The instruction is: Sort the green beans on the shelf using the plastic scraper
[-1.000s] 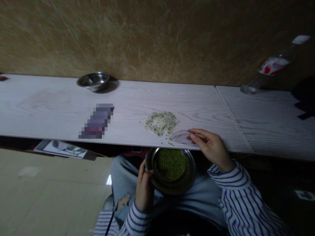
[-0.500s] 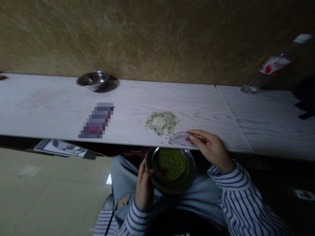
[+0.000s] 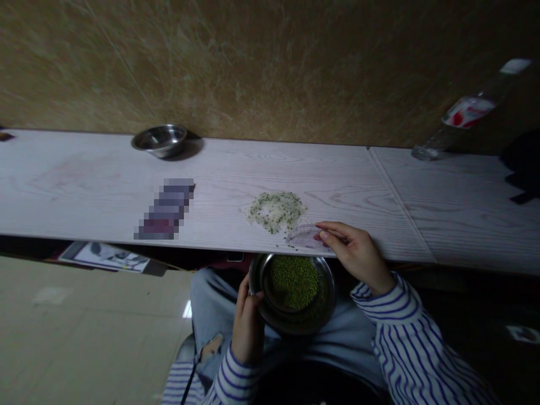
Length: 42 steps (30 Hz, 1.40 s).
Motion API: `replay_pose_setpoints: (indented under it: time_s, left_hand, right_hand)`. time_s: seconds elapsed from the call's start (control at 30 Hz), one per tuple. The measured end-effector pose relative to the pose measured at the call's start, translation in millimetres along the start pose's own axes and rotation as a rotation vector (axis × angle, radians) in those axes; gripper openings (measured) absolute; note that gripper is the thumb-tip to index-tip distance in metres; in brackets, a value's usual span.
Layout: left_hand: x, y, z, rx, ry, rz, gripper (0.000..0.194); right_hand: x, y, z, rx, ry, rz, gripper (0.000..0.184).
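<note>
My left hand [image 3: 247, 325] grips the rim of a steel bowl [image 3: 324, 306] full of green beans [image 3: 293, 280], held on my lap just below the table edge. My right hand [image 3: 356, 251] pinches a small clear plastic piece [image 3: 302, 235] lying flat on the white wooden table [image 3: 84, 185] near its front edge. Just beyond that piece lies a heap of mixed white rice and green beans [image 3: 276, 210]. A few loose beans are scattered between the heap and the edge.
An empty steel bowl [image 3: 160, 138] stands at the back left by the wall. A blurred dark card [image 3: 165, 209] lies left of the heap. A plastic bottle [image 3: 462, 112] leans at the far right, beside dark items [image 3: 523, 169]. Papers [image 3: 105, 254] lie under the table.
My right hand has slid the clear plastic piece a little to the left, toward the heap. My left hand and the bowl of beans have stayed put.
</note>
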State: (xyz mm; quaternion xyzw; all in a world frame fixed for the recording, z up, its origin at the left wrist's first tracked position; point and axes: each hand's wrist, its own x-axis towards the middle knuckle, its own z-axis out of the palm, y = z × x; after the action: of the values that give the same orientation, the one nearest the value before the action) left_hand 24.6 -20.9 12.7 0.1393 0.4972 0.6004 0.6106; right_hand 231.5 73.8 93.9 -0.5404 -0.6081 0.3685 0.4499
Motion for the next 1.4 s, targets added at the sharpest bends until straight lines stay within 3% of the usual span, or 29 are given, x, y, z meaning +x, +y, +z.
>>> replay_pose_setpoints:
  time_s: [0.53,1.4]
  left_hand:
    - [1.8,1.1,-0.1,0.006,0.000,0.005,0.055]
    - [1.1,0.5,-0.4,0.005,-0.003,-0.006,0.053]
  right_hand:
    - [3.3,6.8,-15.3,0.025,0.115,0.028,0.036]
    - [-1.6,5.3,-9.8,-0.004,0.083,0.039,0.035]
